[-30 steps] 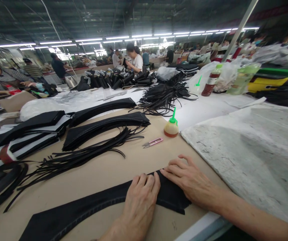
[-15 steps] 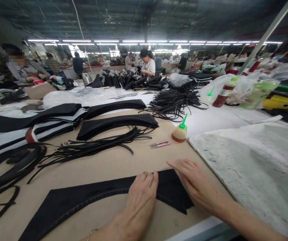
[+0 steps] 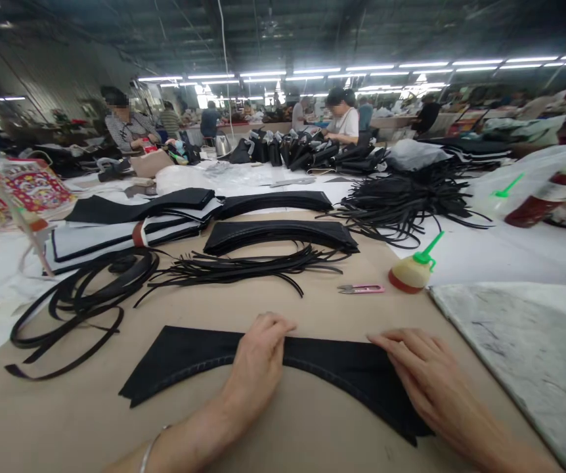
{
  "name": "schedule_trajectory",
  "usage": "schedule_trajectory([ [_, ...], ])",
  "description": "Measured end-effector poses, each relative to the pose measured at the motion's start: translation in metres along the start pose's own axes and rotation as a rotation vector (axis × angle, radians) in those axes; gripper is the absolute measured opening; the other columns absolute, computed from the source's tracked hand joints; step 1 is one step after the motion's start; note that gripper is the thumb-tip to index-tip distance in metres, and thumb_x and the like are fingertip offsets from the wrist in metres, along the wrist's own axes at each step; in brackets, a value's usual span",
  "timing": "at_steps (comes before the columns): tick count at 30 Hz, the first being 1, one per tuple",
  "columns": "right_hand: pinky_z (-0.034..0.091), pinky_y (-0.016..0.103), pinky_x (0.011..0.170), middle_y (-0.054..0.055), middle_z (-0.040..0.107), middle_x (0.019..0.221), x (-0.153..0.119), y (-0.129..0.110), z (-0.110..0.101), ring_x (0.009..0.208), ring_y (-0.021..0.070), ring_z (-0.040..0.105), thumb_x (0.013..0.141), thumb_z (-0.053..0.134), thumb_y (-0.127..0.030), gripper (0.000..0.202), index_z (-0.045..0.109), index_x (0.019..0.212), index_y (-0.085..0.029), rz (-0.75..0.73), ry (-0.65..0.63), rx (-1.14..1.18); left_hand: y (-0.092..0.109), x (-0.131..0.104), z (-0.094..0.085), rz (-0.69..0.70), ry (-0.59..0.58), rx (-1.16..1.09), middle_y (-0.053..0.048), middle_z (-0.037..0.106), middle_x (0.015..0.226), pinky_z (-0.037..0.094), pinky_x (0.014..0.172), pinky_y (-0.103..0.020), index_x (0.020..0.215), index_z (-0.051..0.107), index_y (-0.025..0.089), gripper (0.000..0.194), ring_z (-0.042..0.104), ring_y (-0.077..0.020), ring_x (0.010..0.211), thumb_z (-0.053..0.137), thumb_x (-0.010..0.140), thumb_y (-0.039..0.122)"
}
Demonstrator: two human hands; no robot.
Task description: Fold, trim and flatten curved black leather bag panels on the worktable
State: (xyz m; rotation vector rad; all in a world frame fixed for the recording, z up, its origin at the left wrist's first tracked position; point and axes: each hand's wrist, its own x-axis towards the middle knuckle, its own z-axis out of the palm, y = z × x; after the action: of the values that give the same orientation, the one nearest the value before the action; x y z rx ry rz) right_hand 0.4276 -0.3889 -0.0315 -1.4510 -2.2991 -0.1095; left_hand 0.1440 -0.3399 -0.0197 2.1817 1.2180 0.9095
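A curved black piece (image 3: 192, 351) lies on the tan work surface in front of me, its inner curve toward me and a stitched-looking line along that curve. My left hand (image 3: 262, 355) rests over its middle, fingers loosely bent across the upper edge, with one fingertip pointing right. At the piece's right end lies my right hand (image 3: 423, 371), fingers stretched out and touching the upper edge and corner. Neither hand is visibly wrapped round the piece. Beyond them are pink-handled snips (image 3: 362, 289) and a green-tipped bottle (image 3: 408, 274) holding amber liquid.
Behind the piece are black strips (image 3: 243, 268), a stack of curved black pieces (image 3: 280, 236) and coiled black straps (image 3: 81, 295). A stained pale sheet (image 3: 514, 335) covers the right side. Farther back are a bundle of thin straps (image 3: 401, 197) and people seated at tables.
The view has swung left. The black piece has turned so that its left end lies farther from me. My left hand has shifted toward the upper edge, its fingers more bent.
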Motion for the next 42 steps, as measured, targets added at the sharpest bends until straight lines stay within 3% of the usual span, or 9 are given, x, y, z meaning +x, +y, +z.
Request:
schedule_trajectory([
  [3,0.043,0.036,0.087,0.005,0.059,0.110,0.017,-0.025,0.003,0.100,0.0187,0.052,0.090,0.039,-0.007,0.041,0.054,0.124,-0.024,-0.024,-0.067,0.112,-0.013,-0.004,-0.008,0.012,-0.057,0.129,-0.007,0.066,0.098,0.052,0.085,-0.035,0.105,0.067,0.015,0.035,0.059,-0.0194,0.095,0.039,0.089,0.002],
  [9,0.043,0.037,0.090,0.006,0.056,0.112,0.049,-0.065,0.017,0.099,0.0188,0.049,0.085,0.037,0.002,0.050,0.052,0.127,-0.022,-0.103,-0.191,0.252,-0.023,-0.016,-0.002,0.131,-0.147,0.300,-0.008,0.064,0.102,0.051,0.087,-0.037,0.110,0.064,0.015,0.037,0.056,-0.0208,0.095,0.038,0.088,0.002],
  [16,0.042,0.037,0.091,0.006,0.059,0.111,0.050,-0.071,0.041,0.098,0.0197,0.050,0.082,0.045,0.002,0.049,0.053,0.126,-0.018,-0.145,-0.203,0.146,-0.027,-0.019,-0.005,0.302,-0.184,0.522,-0.007,0.067,0.103,0.051,0.089,-0.034,0.117,0.061,0.014,0.034,0.059,-0.0199,0.095,0.044,0.089,0.006],
  [22,0.038,0.039,0.093,0.003,0.062,0.101,0.053,-0.076,0.042,0.092,0.0194,0.051,0.081,0.050,-0.002,0.046,0.056,0.122,-0.020,-0.152,-0.158,0.060,-0.023,-0.019,-0.002,0.387,-0.140,0.626,-0.007,0.069,0.102,0.050,0.085,-0.032,0.120,0.059,0.011,0.033,0.061,-0.0193,0.090,0.046,0.089,0.007],
  [27,0.038,0.036,0.094,0.003,0.061,0.107,0.046,-0.070,0.039,0.095,0.0180,0.051,0.079,0.046,0.002,0.053,0.054,0.126,-0.021,-0.124,-0.148,0.101,-0.023,-0.020,0.001,0.392,-0.142,0.674,-0.006,0.070,0.102,0.049,0.085,-0.032,0.120,0.060,0.012,0.033,0.062,-0.0192,0.089,0.048,0.090,0.009],
  [33,0.041,0.036,0.090,0.006,0.061,0.103,0.022,-0.045,0.031,0.093,0.0198,0.051,0.079,0.041,0.004,0.050,0.057,0.122,-0.016,-0.070,-0.045,-0.009,-0.024,-0.023,0.001,0.399,-0.109,0.680,-0.006,0.069,0.107,0.045,0.091,-0.032,0.123,0.058,0.014,0.040,0.061,-0.0191,0.096,0.043,0.088,0.004],
  [38,0.034,0.041,0.104,0.005,0.062,0.110,0.005,-0.026,0.025,0.102,0.0196,0.052,0.082,0.036,0.002,0.053,0.055,0.128,-0.017,-0.050,-0.046,-0.070,-0.027,-0.025,0.000,0.431,-0.076,0.711,-0.006,0.069,0.107,0.042,0.093,-0.033,0.125,0.057,0.014,0.051,0.060,-0.0194,0.097,0.037,0.082,-0.003],
  [42,0.035,0.042,0.105,0.008,0.059,0.119,-0.002,-0.017,0.018,0.111,0.0196,0.050,0.078,0.033,0.005,0.063,0.048,0.136,-0.017,0.002,-0.065,-0.115,-0.028,-0.026,0.002,0.448,-0.015,0.719,-0.005,0.069,0.104,0.042,0.093,-0.033,0.124,0.057,0.015,0.056,0.059,-0.0191,0.097,0.036,0.076,-0.005],
])
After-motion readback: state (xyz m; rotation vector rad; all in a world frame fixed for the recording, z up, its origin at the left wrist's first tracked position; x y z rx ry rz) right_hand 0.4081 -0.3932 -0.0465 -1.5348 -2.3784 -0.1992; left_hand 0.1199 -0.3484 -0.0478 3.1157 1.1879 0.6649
